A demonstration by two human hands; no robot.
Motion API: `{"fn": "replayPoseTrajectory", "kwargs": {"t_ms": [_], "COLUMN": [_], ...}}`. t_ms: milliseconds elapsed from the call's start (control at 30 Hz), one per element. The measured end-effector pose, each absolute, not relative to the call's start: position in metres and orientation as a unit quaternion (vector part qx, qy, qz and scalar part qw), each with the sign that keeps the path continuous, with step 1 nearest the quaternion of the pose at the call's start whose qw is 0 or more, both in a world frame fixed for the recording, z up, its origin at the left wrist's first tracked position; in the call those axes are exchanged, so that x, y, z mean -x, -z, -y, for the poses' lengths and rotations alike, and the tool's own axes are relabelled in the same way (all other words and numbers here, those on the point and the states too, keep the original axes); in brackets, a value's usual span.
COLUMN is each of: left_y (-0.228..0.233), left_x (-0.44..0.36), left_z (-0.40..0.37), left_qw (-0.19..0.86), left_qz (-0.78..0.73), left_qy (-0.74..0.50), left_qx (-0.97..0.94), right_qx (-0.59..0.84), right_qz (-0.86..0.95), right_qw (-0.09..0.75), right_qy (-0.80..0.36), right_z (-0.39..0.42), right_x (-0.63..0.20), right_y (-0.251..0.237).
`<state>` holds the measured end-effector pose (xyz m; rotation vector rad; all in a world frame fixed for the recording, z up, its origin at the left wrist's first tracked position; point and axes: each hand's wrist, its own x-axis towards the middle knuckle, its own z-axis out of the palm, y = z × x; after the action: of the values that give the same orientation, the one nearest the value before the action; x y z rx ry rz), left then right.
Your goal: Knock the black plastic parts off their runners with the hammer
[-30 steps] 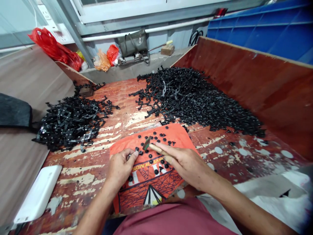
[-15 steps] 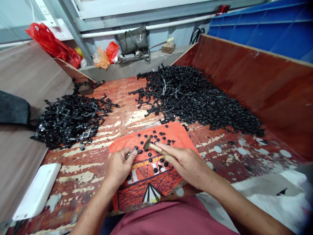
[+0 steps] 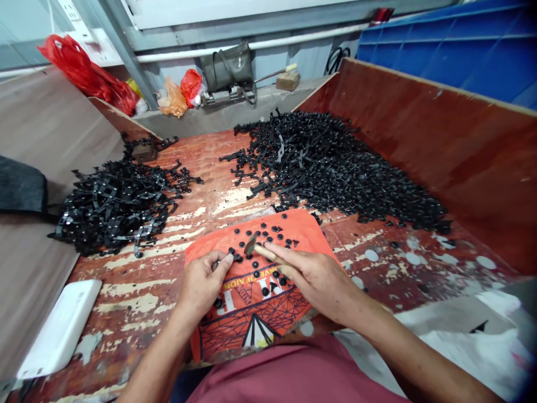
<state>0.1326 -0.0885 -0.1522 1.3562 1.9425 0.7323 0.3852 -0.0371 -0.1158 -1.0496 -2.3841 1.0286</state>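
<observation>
We've got both hands down on the orange printed sheet [image 3: 255, 302] that's spread on the worn red table [image 3: 138, 291]. Our left hand [image 3: 204, 282] has its fingers curled in, with thumb and forefinger pinching one of the small black round parts [image 3: 239, 258] flat against the sheet. Our right hand [image 3: 316, 277] is wrapped around the wooden handle of a small hammer [image 3: 257, 249], forefinger laid along the top of it.

The bit that matters: the hammer's long axis runs from the right hand up and to the left, so the metal head sits just right of and a touch beyond the left fingertips. The pinched part lies just left of the head, very near it; we can't tell from this angle if the head is touching it or hanging a hair above. So the right hand has the tool, while the left is the hand that's actually on the part.

More loose black round parts [image 3: 272, 232] are scattered over the far half of the sheet, just beyond the hammer head. Further back to the right there's a huge pile of black parts [image 3: 335, 168], and off to the left a second heap of black strips [image 3: 117, 204]. A white flat device [image 3: 59, 330] lies at the near left edge of the table.
</observation>
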Motion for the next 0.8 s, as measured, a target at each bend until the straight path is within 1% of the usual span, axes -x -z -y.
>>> {"fn": "replayPoseTrajectory", "kwargs": {"t_ms": [200,467,667,800], "left_y": [0.148,0.147,0.138,0.137], "left_x": [-0.136,-0.136,-0.139,-0.138], "left_z": [0.091,0.089,0.088,0.089], "left_qw": [0.292,0.293,0.253,0.240], "left_qz": [-0.759,-0.756,-0.754,-0.757], "left_qy": [-0.218,-0.230,-0.186,-0.177], "left_qx": [-0.540,-0.539,-0.577,-0.581], "right_qx": [0.373,0.358,0.369,0.359], "right_qz": [0.841,0.863,0.881,0.887], "right_qw": [0.169,0.174,0.145,0.140], "right_qy": [-0.353,-0.311,-0.258,-0.255], "right_z": [0.039,0.045,0.049,0.046], "right_x": [-0.386,-0.376,-0.371,-0.371], "right_y": [0.119,0.116,0.121,0.123]}}
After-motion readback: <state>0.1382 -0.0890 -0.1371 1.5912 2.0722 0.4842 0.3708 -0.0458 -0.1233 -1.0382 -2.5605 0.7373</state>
